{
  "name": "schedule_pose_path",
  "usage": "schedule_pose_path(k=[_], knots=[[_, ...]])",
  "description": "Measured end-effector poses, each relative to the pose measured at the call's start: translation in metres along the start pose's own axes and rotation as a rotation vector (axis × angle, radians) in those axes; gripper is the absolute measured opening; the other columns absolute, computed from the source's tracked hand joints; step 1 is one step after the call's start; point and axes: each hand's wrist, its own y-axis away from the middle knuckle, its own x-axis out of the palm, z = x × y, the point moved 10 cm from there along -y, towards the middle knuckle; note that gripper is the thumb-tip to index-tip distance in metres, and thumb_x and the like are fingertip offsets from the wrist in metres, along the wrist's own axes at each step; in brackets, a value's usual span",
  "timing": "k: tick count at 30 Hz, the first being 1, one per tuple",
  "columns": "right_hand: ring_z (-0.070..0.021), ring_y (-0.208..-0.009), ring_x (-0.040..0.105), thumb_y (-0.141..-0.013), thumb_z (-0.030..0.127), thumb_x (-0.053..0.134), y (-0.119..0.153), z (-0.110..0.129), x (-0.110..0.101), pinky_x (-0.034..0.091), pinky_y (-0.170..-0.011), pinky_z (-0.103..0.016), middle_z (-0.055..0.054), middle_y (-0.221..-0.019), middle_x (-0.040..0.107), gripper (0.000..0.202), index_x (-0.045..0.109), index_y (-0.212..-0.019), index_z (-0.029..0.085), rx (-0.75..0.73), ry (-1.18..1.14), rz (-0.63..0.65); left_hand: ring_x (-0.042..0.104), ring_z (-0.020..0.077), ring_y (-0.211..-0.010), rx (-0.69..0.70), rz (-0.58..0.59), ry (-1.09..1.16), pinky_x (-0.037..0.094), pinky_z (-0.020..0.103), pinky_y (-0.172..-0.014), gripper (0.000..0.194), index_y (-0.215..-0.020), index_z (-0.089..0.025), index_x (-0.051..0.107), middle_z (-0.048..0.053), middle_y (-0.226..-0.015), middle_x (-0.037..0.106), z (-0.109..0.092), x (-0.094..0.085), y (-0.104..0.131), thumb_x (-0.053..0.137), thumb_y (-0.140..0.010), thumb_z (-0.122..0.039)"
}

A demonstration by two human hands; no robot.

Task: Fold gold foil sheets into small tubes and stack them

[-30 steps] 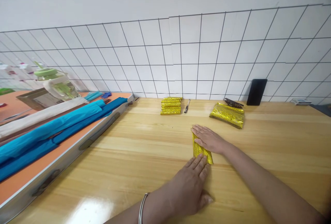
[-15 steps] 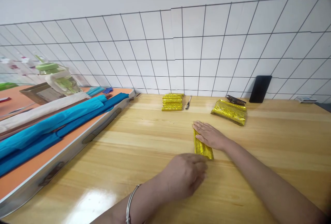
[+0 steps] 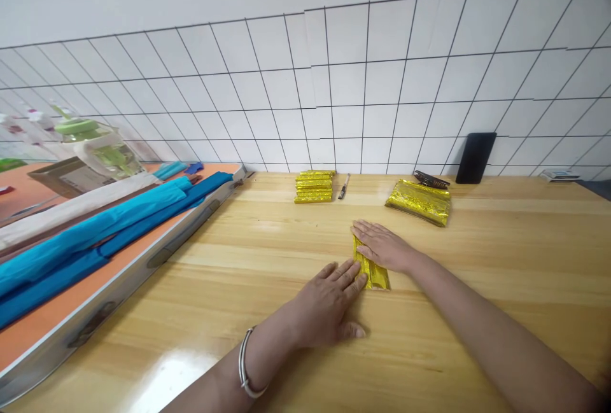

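A folded piece of shiny gold foil [image 3: 377, 277] lies on the wooden table in front of me. My right hand [image 3: 379, 245] rests flat over its far part, fingers stretched out and hiding some of it. My left hand [image 3: 327, 305] is open, palm down, with its fingertips at the foil's left edge and the thumb apart on the table side. A silver bangle [image 3: 245, 365] circles the left wrist. Farther back stand a stack of narrow folded gold foil strips [image 3: 314, 187] and a wider gold foil bundle [image 3: 419, 202].
A pen [image 3: 344, 186] lies beside the strips. A dark hair clip [image 3: 431, 179] sits behind the bundle, and a black phone [image 3: 476, 158] leans on the tiled wall. To the left, an orange-topped surface holds blue fabric [image 3: 143, 222] and a green-lidded bottle [image 3: 102, 146].
My left hand has opened from a curled shape and moved slightly left, its fingers now laid out at the foil's edge. My right hand stays on the foil.
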Motion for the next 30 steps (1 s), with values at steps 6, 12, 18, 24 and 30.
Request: schedule_pose_path(k=[6,12,18,24,30], knots=[[-0.0221,-0.137,0.016,-0.092,0.053,0.023,0.001,0.001,-0.002,0.013,-0.111,-0.038,-0.005,-0.15,0.018,0.061,0.02,-0.144,0.02,-0.001,-0.001,0.006,0.013,0.0295,-0.137,0.026,0.012,-0.012,0.016,0.046,-0.109,0.08,-0.142,-0.022,0.022,0.012,-0.15,0.013,-0.001,-0.002,0.004,0.046,-0.078,-0.064],[-0.022,-0.137,0.016,-0.092,0.053,0.024,0.0,-0.001,0.001,0.013,-0.111,-0.039,-0.005,-0.15,0.018,0.061,0.02,-0.144,0.021,-0.002,0.002,-0.004,0.026,0.0287,-0.133,0.001,-0.038,-0.042,0.022,0.041,-0.108,0.075,-0.139,-0.016,0.028,0.013,-0.145,0.029,-0.009,-0.011,0.006,0.053,-0.079,-0.054],[-0.0224,-0.137,0.017,-0.091,0.054,0.025,-0.001,-0.003,0.003,0.014,-0.111,-0.039,-0.005,-0.15,0.018,0.063,0.02,-0.144,0.021,-0.001,0.005,0.003,0.051,0.02,-0.112,0.005,-0.169,-0.022,0.035,0.034,-0.099,0.03,-0.12,-0.02,0.049,0.008,-0.116,0.058,-0.01,-0.031,-0.004,0.039,-0.091,-0.024],[-0.0224,-0.136,0.017,-0.091,0.054,0.026,-0.001,-0.005,0.003,0.014,-0.111,-0.04,-0.005,-0.15,0.018,0.062,0.02,-0.144,0.022,0.004,-0.008,-0.006,0.056,0.0172,-0.093,-0.042,-0.183,-0.03,0.043,0.03,-0.086,0.02,-0.101,-0.021,0.055,0.005,-0.101,0.058,0.008,-0.017,-0.019,0.04,-0.089,-0.014],[-0.0223,-0.136,0.018,-0.092,0.05,0.024,0.0,-0.002,0.0,0.015,-0.111,-0.041,-0.006,-0.149,0.02,0.059,0.023,-0.143,0.02,0.005,-0.023,-0.015,0.056,0.0162,-0.089,-0.153,-0.251,-0.055,0.043,0.028,-0.083,0.015,-0.098,-0.02,0.051,0.005,-0.098,0.056,0.022,-0.014,-0.028,0.042,-0.088,-0.013]])
